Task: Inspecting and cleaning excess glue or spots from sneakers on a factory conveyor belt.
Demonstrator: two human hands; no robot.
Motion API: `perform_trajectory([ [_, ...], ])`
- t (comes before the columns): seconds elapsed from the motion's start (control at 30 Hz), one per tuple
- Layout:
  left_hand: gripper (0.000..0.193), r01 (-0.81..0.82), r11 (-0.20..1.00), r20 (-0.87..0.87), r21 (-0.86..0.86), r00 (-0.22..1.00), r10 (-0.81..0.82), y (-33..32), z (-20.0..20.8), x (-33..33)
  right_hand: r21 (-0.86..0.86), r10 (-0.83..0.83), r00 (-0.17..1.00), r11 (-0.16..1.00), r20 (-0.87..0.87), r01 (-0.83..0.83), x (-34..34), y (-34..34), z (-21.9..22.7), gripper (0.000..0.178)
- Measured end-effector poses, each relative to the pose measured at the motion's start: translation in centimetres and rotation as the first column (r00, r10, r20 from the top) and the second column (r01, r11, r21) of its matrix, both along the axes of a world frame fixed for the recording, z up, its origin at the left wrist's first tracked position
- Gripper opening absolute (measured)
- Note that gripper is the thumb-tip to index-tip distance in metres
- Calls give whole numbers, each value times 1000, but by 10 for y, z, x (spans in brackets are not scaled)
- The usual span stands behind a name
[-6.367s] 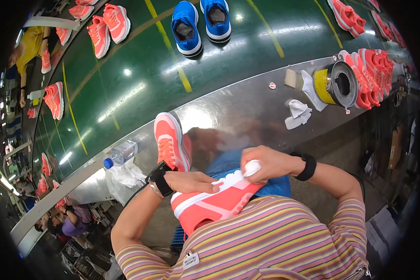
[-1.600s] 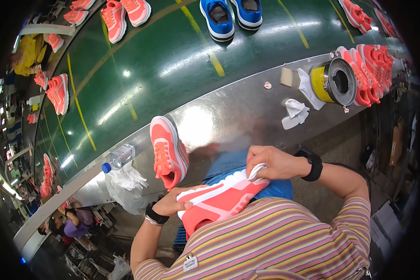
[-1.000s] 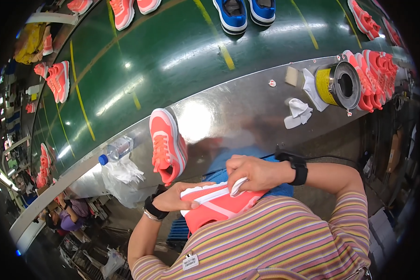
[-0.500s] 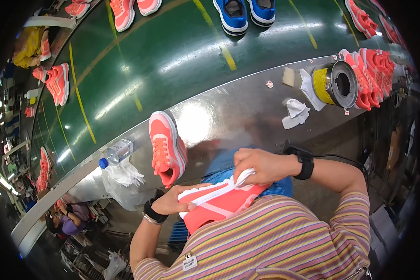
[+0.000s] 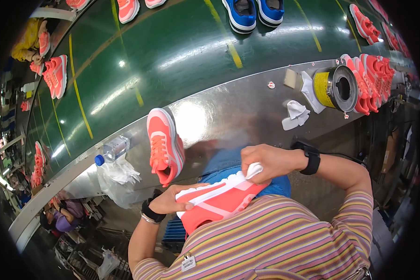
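The left hand [image 5: 172, 200] clasps the coral shoe [image 5: 219, 200] at its heel end, fingers wrapped around it, and holds it on its side against the person's lap, just off the near edge of the bench [image 5: 228, 116]. The right hand [image 5: 266, 161] has its fingers pinched shut on a small white cloth [image 5: 253, 170], pressed to the white sole rim near the toe.

Compared with half a second ago, the cloth sits a little further along the sole toward the toe, and the shoe is tilted slightly flatter; 1.6 s ago the cloth was higher, off the sole edge. That reads as a wiping stroke running along the sole rim, with the work on this shoe under way rather than finished.

The held shoe has a smooth coral upper with white stripes and a white, rubbery-looking sole. A second coral shoe [image 5: 164, 144] lies sole-side partly up on the brushed metal bench, which is shiny and glares under the lamps. At the bench's left end lie a clear plastic bottle [image 5: 111, 150] with a blue cap and crumpled thin plastic. Toward the right end sit a yellow cylindrical tin [image 5: 336, 87], 2 crumpled white rags [image 5: 294, 114] and a stacked row of coral shoes [image 5: 371, 81]. Beyond runs a glossy green conveyor belt [image 5: 172, 51].
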State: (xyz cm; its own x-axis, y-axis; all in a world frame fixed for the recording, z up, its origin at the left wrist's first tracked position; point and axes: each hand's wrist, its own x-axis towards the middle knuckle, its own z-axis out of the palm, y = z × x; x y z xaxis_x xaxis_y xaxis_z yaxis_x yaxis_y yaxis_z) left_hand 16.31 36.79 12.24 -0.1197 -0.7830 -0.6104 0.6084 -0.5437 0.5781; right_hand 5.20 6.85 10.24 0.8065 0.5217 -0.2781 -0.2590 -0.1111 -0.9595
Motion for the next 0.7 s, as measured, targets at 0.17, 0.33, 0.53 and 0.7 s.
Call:
perform_trajectory([
  [0.17,65,9,1000,-49,21,999,-8,-3,3,1,58,75,992,995,103,-82,14,18,-1,22],
  [0.33,67,-46,999,-17,5,999,46,12,-4,-6,-1,8,995,1000,-96,-8,4,2,3,22],
  [0.53,69,-40,999,-31,17,999,40,6,1,-4,22,49,998,999,44,-50,14,19,1,23],
  [0.7,69,-86,996,6,0,996,86,20,-3,-9,-13,-44,985,999,-168,43,0,1,3,24],
])
